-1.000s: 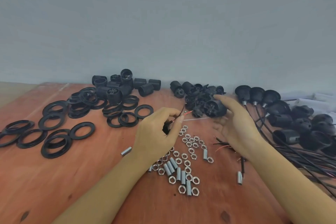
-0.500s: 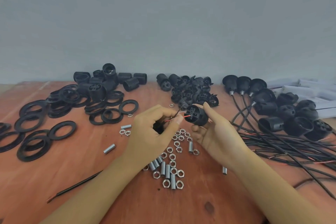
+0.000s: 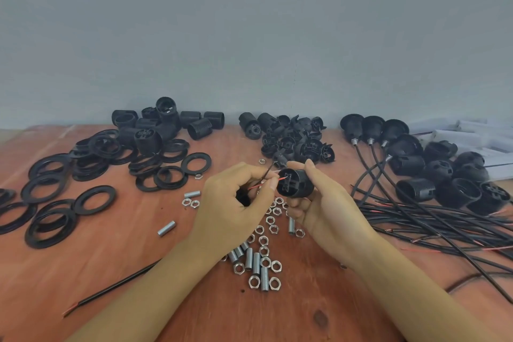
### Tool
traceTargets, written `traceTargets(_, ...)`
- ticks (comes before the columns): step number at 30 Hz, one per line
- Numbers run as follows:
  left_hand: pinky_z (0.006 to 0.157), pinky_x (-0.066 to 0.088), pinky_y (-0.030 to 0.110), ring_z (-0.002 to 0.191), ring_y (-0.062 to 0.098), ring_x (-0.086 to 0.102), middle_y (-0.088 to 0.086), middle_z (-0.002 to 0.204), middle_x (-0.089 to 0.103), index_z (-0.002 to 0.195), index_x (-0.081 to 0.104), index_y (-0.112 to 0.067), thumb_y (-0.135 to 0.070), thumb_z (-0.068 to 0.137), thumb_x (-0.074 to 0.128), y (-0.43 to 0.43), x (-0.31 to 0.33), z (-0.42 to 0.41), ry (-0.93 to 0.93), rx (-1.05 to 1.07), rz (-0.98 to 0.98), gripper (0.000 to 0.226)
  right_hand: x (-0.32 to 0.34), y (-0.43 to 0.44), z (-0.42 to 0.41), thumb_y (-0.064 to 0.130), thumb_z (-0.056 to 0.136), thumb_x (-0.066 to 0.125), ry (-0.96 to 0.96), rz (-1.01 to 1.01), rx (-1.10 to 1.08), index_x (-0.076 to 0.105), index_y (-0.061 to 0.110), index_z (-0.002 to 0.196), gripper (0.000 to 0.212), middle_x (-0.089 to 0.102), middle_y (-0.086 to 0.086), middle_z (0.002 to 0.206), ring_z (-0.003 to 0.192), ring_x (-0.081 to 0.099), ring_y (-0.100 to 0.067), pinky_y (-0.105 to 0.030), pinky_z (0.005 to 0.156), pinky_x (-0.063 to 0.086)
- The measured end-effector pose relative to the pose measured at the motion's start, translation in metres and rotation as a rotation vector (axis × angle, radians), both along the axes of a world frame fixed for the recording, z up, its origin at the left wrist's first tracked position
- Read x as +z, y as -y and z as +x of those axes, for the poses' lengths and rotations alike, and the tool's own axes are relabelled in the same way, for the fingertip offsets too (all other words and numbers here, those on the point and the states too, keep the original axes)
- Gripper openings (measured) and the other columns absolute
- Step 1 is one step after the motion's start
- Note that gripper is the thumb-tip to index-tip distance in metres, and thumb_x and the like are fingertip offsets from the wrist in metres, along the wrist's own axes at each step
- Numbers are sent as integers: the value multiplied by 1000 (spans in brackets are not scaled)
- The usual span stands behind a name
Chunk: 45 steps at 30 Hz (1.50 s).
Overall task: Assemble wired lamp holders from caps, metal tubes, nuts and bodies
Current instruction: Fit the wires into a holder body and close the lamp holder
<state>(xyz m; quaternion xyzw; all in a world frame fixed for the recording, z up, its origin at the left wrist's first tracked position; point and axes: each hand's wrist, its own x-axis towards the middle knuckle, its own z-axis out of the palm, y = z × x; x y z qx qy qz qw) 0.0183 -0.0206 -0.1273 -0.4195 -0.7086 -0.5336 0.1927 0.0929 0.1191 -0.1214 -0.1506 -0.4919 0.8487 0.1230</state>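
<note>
Now, black ribbed lamp holder body (image 3: pixel 295 183), slotted end facing left, long axis along the worktop's (image 3: pixel 111 258) far edge, gripped by right hand (image 3: pixel 327 214) above worktop middle, left hand (image 3: pixel 233 203) pinching red wire (image 3: pixel 256 186) at that end.

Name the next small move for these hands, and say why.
Probably push the red wire into a slot on the black body: the left hand pinches the wire with its tip at the body's slotted face, which the right hand holds turned toward it.

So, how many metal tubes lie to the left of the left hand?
2: one tube beside two nuts, another tube nearer the viewer. The left hand may hide more.
</note>
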Motion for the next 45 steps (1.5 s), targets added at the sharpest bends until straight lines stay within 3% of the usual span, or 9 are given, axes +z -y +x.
traceTargets(9,59,35,7,56,2,45,-16,59,41,86,73,-15,-13,86,71,1,3,0,-34,40,-13,3,-4,1,0,45,79,60,-37,71,0,73,15,107,43,66,-6,79,58,55,-11,-24,54,49)
traceTargets(16,57,32,8,54,4,43,-15,58,37,84,72,-15,-18,87,68,2,1,-4,-61,78,-54,5,-5,2,0,41,81,60,-81,148,-45,71,14,109,40,63,-6,81,59,54,-11,-24,55,48)
traceTargets(19,56,31,10,54,4,42,-16,57,35,83,70,-15,-19,88,68,2,-1,-6,-77,96,-84,6,-6,3,2,42,79,61,-107,263,-85,69,17,108,40,66,-2,80,61,54,-10,-26,61,49)
traceTargets(24,56,32,8,56,3,44,-18,59,38,82,66,-20,-21,89,65,3,-1,-7,-60,103,-85,7,-5,5,4,41,81,62,-166,429,-138,68,18,108,36,71,3,83,70,63,-8,-19,62,51)
traceTargets(28,55,31,7,55,3,48,-20,61,49,86,65,-19,-24,92,61,1,-3,-6,-18,64,-89,9,-6,5,4,36,82,62,-210,470,-136,67,16,110,35,73,4,84,76,68,-7,-17,65,52)
traceTargets(32,50,30,8,48,6,48,-17,52,47,88,64,-19,-26,93,59,1,-6,-4,1,46,-100,10,-6,3,4,36,83,62,-226,493,-133,68,18,111,34,72,5,82,72,66,-4,-15,63,51)
traceTargets(38,53,30,6,51,-1,48,-24,56,46,91,67,-12,-21,92,60,2,-5,-4,-34,76,-100,12,-9,4,4,31,86,62,-269,559,-143,67,16,115,33,73,9,86,78,67,-3,-15,68,51)
traceTargets(45,50,39,16,50,7,54,-24,58,51,91,69,-11,-21,92,61,1,-6,-2,-39,56,-69,12,-13,9,4,33,85,63,-261,523,-197,69,17,114,33,75,3,87,78,70,-7,-15,67,52)
